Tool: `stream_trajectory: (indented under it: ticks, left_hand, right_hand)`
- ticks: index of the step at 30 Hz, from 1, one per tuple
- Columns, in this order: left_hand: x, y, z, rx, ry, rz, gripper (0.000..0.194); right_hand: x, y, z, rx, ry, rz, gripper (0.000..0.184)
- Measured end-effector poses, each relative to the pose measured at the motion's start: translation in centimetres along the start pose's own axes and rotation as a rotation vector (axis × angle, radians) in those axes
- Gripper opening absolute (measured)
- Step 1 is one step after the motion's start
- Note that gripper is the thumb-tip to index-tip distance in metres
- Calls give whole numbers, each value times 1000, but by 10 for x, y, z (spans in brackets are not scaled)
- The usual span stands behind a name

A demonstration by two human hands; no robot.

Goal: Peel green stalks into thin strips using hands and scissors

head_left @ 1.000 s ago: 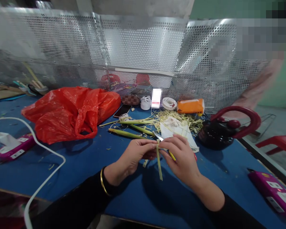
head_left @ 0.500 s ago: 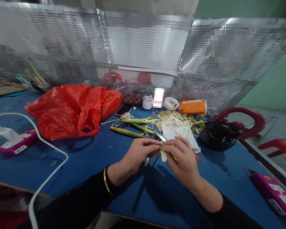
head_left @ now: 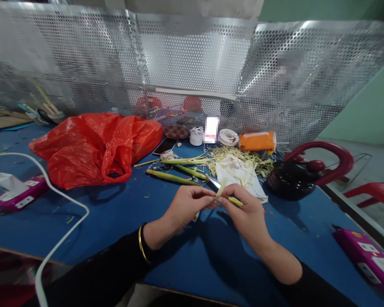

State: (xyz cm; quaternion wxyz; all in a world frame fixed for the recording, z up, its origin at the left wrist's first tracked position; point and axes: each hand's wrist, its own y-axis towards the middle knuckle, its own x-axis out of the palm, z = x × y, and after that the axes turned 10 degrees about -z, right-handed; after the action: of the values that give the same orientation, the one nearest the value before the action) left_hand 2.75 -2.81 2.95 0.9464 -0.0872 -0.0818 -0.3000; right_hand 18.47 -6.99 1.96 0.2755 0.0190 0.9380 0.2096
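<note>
Both hands meet above the blue table (head_left: 147,238), fingertips pinched together. Between them a pale green strip of plant leaf (head_left: 222,187) sticks up. My left hand (head_left: 187,204) is closed on its lower end, and my right hand (head_left: 245,211) pinches it from the other side. Just behind my right fingers lie scissors with metal blades (head_left: 213,182), and a yellow-handled tool (head_left: 235,201) shows beside them; how they join is hidden by my hand. Green stalks (head_left: 173,177) rest beyond my left hand. A white paper (head_left: 243,177) with plant scraps lies beyond my right hand.
A red plastic bag (head_left: 92,149) fills the left side, near a white cable (head_left: 70,200) and purple power strip (head_left: 24,194). On the right stand a dark kettle (head_left: 289,181) and another purple power strip (head_left: 365,251). A perforated metal screen (head_left: 192,55) rises behind.
The leaf strip, which hung down between my fingers, now points up. My right fingers have curled in to a pinch, uncovering more of the yellow handle. The view has shifted slightly.
</note>
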Motion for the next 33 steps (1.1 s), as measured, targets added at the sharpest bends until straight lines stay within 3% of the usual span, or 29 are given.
stream_trajectory:
  ticks: [4, 8, 12, 17, 23, 33]
  left_hand:
    - [-1, 0, -1, 26, 10, -36, 28]
    - [-1, 0, 0, 51, 181, 8, 41]
    - [0, 1, -2, 162, 341, 69, 26]
    - [2, 1, -1, 66, 213, 17, 24]
    - [4, 0, 0, 71, 85, -34, 21]
    - [0, 3, -5, 42, 32, -3, 16]
  right_hand:
    - [-1, 1, -2, 23, -57, 48, 17]
    - [-1, 3, -5, 157, 97, 78, 21]
    - [3, 3, -4, 197, 235, 72, 23]
    - [5, 1, -2, 213, 256, 76, 23]
    - [9, 2, 2, 255, 381, 91, 23]
    - [8, 3, 0, 291, 409, 19, 23]
